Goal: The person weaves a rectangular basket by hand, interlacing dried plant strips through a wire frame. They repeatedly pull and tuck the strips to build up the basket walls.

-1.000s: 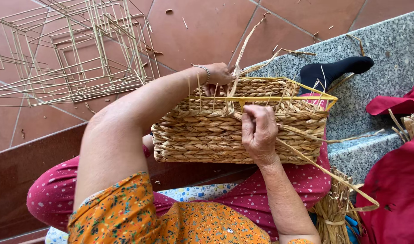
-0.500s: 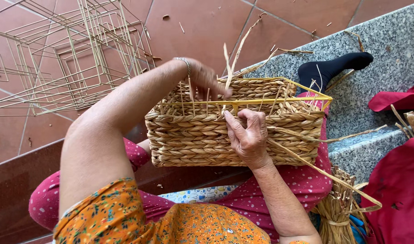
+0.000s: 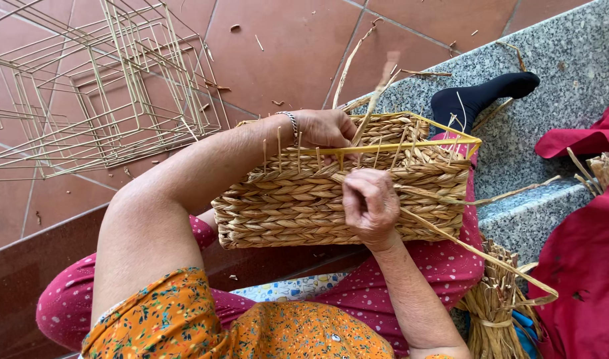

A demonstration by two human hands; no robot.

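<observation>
Item: woven basket [image 3: 331, 199], rectangular, straw-coloured, part finished, lying on the person's lap over dotted pink trousers [image 3: 437, 266]. All places below are given from this basket.

Far left, on the tiled floor [image 3: 284, 46]: stack of bare wire frames [image 3: 98, 86], yellow, box-shaped, well apart from the basket.

Left, crossing over the top edge: left hand [image 3: 324, 127], wrist with a bracelet [image 3: 291, 121]. The hand reaches inside the basket at its rim; fingers curl together around upright straw stalks [image 3: 358, 73] that rise from the weave. Exactly what they pinch cannot be told.

Along the top: yellow wire rim [image 3: 411, 143], with short straw ends standing up beneath it.

Centre front: right hand [image 3: 369, 205], pressed against the outer wall, fingers closed on a long straw strand [image 3: 477, 249]. The strand runs from the hand down to the right, past the basket's lower corner.

Upper right: foot in a black sock [image 3: 484, 96] resting on a speckled stone step [image 3: 570, 60], just beyond the far corner.

Lower right: bundle of tied straw [image 3: 494, 312], standing beside the knee, near the looped end of the strand.

Far right: red cloth [image 3: 584, 266], on the step.
</observation>
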